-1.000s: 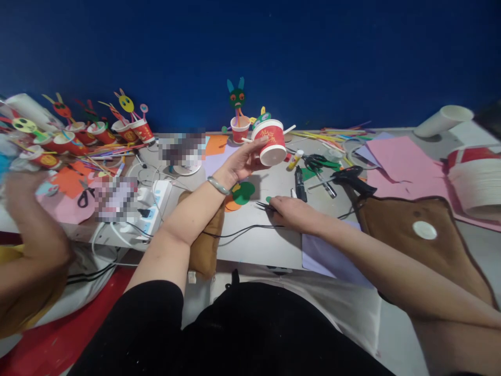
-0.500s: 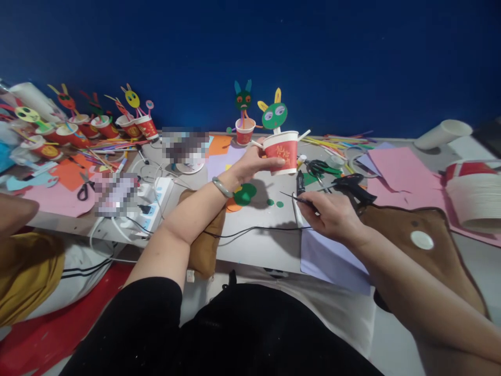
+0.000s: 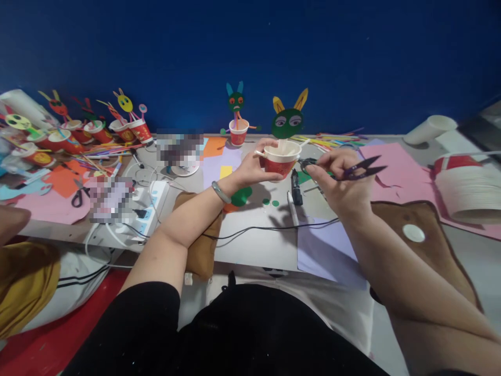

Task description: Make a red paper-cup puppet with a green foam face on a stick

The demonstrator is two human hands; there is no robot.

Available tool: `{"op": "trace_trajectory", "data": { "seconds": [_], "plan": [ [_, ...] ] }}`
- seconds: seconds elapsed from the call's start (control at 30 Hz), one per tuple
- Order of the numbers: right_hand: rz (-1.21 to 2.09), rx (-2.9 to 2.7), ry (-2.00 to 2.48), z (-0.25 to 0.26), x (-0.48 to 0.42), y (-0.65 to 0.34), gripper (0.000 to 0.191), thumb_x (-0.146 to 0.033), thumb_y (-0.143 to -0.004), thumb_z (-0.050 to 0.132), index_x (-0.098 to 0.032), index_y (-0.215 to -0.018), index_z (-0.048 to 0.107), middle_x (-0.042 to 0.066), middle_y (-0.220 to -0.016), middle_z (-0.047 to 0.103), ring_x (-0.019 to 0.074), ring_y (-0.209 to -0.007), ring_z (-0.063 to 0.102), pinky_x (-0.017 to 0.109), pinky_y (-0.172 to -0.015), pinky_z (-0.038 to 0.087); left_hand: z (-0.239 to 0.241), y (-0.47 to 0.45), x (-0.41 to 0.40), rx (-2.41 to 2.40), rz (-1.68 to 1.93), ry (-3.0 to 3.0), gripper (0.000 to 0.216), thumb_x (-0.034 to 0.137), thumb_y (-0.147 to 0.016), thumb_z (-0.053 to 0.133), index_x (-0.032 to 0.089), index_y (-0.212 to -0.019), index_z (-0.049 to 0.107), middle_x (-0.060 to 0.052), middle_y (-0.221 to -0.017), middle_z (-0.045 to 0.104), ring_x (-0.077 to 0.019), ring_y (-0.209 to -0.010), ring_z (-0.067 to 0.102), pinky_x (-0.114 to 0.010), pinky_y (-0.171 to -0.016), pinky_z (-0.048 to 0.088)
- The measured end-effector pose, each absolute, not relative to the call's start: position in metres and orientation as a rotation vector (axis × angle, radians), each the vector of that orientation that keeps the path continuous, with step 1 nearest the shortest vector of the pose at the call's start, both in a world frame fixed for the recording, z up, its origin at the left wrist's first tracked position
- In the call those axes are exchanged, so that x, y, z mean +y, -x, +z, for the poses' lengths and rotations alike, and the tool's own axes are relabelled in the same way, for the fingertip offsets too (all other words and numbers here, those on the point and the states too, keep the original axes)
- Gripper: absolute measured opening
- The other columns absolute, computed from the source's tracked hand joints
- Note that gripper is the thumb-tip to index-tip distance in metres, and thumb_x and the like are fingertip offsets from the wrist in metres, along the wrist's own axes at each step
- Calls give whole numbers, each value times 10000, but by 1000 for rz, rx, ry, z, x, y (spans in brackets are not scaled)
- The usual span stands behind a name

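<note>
My left hand grips a red and white paper cup above the table, its mouth tipped toward me. A green paper face with yellow ears rises from the cup on a pale stick, and white sticks jut from both sides of the rim. To the right of the cup, my right hand holds a pair of scissors, blades parted and pointing right, away from the cup. Below the hands lie a black marker, a white pen and small green paper discs.
A finished-looking cup figure stands by the blue wall, with several more at the left. A power strip with cables, a glue gun cord, purple paper, a brown cloth and stacked cups surround the work. A person's arm shows at left.
The cup has tipped so its opening faces me. My right hand has risen, and the scissors have swung from pointing left to pointing right.
</note>
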State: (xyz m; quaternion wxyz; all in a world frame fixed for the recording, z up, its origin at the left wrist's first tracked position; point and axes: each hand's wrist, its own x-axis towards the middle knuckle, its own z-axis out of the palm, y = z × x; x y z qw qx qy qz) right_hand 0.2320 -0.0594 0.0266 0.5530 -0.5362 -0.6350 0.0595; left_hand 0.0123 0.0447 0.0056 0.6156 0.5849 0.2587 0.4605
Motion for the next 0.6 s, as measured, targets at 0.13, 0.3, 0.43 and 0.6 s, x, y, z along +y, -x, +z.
{"op": "trace_trajectory", "data": {
  "seconds": [0.13,0.3,0.43,0.6],
  "plan": [
    [208,-1466,1291,38,-39,-222,721,-718,-873,926,-357,-742,316,174,-1168,865,398,-1205,818,636,-1196,601,-2,-17,42,525,1007,-1453,817,262,-458,1142,262,-1159,722,-72,-1329,764,-320,-1307,746,-421,-1162,584],
    [302,-1431,1432,40,-25,-209,749,-758,-839,917,-363,-825,281,128,-1075,852,404,-1179,819,669,-1176,618,0,-18,37,512,931,-1505,781,277,-502,1116,262,-1183,734,-70,-1300,795,-303,-1243,765,-402,-1117,607],
    [352,-1390,1397,38,-21,-208,744,-732,-818,944,-364,-833,297,76,-872,767,388,-1078,804,665,-1144,632,7,-16,33,477,887,-1462,789,290,-484,1150,250,-1158,742,-91,-1296,785,-314,-1230,763,-404,-1069,613],
    [470,-1423,1324,40,-23,-214,772,-744,-771,992,-354,-820,328,52,-863,725,354,-959,787,597,-982,663,14,-14,30,511,820,-1416,751,322,-484,1182,254,-1090,743,-66,-1166,782,-294,-1145,753,-402,-1028,601]
  ]
}}
